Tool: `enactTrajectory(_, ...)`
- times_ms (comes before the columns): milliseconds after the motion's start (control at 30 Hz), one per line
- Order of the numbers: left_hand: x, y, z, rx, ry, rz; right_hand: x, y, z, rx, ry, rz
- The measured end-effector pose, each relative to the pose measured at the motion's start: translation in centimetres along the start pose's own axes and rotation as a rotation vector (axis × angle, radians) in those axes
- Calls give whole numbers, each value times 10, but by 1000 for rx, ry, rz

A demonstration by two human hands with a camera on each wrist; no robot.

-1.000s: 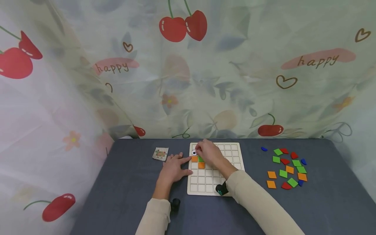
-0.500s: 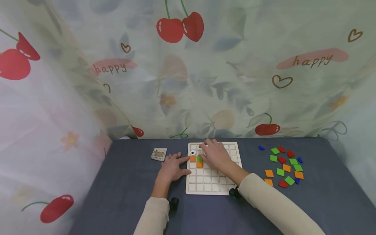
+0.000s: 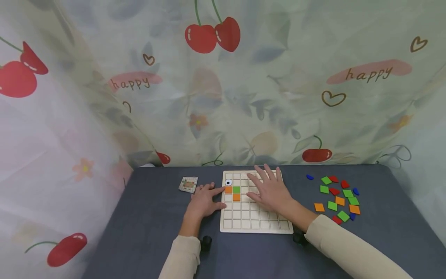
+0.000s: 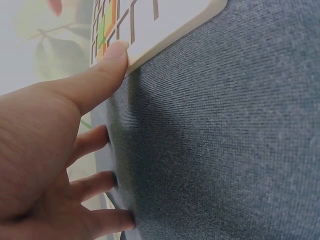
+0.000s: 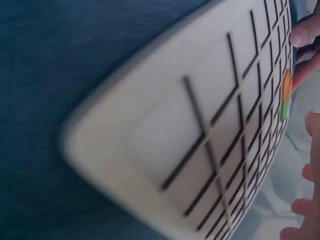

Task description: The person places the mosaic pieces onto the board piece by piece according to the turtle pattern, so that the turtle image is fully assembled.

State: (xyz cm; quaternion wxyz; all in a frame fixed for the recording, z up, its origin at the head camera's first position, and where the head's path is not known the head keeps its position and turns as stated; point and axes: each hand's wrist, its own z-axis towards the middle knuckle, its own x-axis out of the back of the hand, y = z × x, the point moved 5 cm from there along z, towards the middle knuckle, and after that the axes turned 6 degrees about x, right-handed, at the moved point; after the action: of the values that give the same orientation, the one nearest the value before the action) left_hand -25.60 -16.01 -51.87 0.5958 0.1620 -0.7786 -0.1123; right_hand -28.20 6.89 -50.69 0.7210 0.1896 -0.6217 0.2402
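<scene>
A pale grid board (image 3: pixel 256 224) lies on the dark table. In its upper left cells sit a round eye tile (image 3: pixel 228 182), an orange square (image 3: pixel 228 189) beneath it, a green square (image 3: pixel 236 189) beside that, and another orange square (image 3: pixel 236 197) below the green one. My left hand (image 3: pixel 203 201) rests at the board's left edge, index fingertip by the first orange square. The left wrist view has its thumb (image 4: pixel 97 77) on the rim, other fingers down on the cloth. Over the board's right half, my right hand (image 3: pixel 273 192) is spread, holding nothing.
Right of the board are scattered loose tiles: green (image 3: pixel 343 216), red (image 3: pixel 344 183), orange (image 3: pixel 319 207) and blue (image 3: pixel 309 177). A small printed card (image 3: pixel 188 184) lies left of the board. A patterned curtain (image 3: pixel 244 128) hangs behind the table (image 3: pixel 150 232).
My right hand has lifted off the eye tile and moved right across the board, its fingers spreading; the eye and green tiles are uncovered. The left hand stays at the board's edge.
</scene>
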Motion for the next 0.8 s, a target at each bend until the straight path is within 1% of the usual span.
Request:
enactTrajectory(333, 0, 0, 1, -7, 9, -1, -1, 24, -40, -55, 11, 62)
enactTrajectory(800, -3, -1, 2, -3, 21, 3, 10, 59, -87, -174, 39, 68)
